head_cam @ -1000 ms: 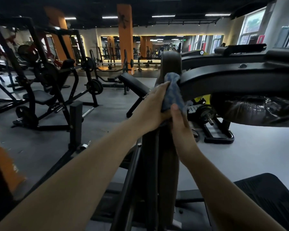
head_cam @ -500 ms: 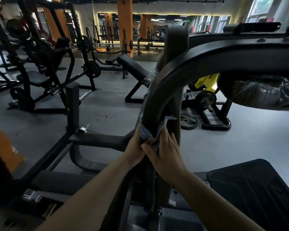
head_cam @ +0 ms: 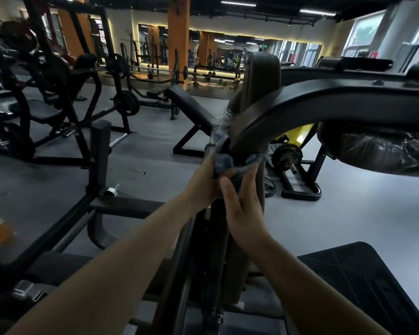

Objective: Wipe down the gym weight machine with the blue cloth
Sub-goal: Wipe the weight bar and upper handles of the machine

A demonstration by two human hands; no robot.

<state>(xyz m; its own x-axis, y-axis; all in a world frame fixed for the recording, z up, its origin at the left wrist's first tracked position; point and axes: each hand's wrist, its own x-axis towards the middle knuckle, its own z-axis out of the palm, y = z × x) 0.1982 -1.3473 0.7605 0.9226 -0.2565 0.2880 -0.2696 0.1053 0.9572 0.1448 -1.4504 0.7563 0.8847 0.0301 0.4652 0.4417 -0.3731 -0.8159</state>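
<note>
Far off to the left of my hands stands a black plate-loaded rack (head_cam: 53, 97) with a weight plate (head_cam: 126, 103) on its side, and nearer, a short black upright post (head_cam: 99, 151) rising from the floor frame. Beyond my left hand an incline bench (head_cam: 191, 106) slopes across the grey floor (head_cam: 58, 189).

My left hand (head_cam: 203, 182) is clenched around a bunched part of the blue cloth (head_cam: 221, 163), gripping it against the left side of the weight machine's curved black arm (head_cam: 300, 102). The cloth wraps around the lower end of that arm, where it meets the upright pad (head_cam: 257, 76), and a corner of it shows on the far side, just above my right fingertips.

My right hand (head_cam: 242, 204) sits just beside the left, thumb up and fingers reaching onto the cloth's other end; I cannot tell whether they pinch it or only press it.

Right of my hands a plastic-wrapped roller pad (head_cam: 382, 151) hangs under the arm, with a yellow machine (head_cam: 298, 135) and a loaded plate (head_cam: 287, 154) behind. Below my right forearm lies a ribbed black footplate (head_cam: 363, 281).
</note>
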